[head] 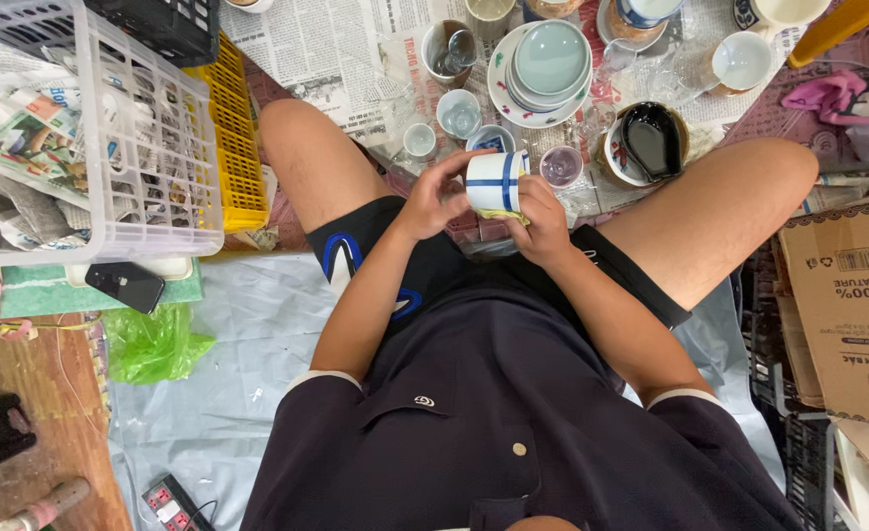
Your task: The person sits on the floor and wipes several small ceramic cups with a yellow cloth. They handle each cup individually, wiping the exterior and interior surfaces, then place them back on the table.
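While the person sits on the floor with knees spread, both hands meet over the lap around a white cup with blue stripes [494,182]. The left hand [437,197] closes its fingers on the cup's left side and rim; the right hand [543,224] grips it from below and from the right, with a bit of yellowish cloth or sponge [509,215] showing under the cup — too little of it shows to tell which. The cup lies tilted on its side, lifted clear of the floor, just in front of the dark shorts.

Judging by how things lie, the handling of the crockery looks partway through. Ahead of the knees, on spread newspaper [326,49], many pieces stand loose: a stack of pale green bowls on a plate [550,64], several small cups [459,113], a small glass [560,165], a brown bowl with a black spoon-shaped dish [648,143], and more cups along the top edge. None of these is wrapped or packed as far as can be seen.

To the person's left a white plastic basket [149,177] holds crumpled newspaper bundles — whether crockery is inside them cannot be told. A yellow crate [233,138] stands behind it, a phone [125,285] lies beside it, and a cardboard box [847,305] sits to the right.
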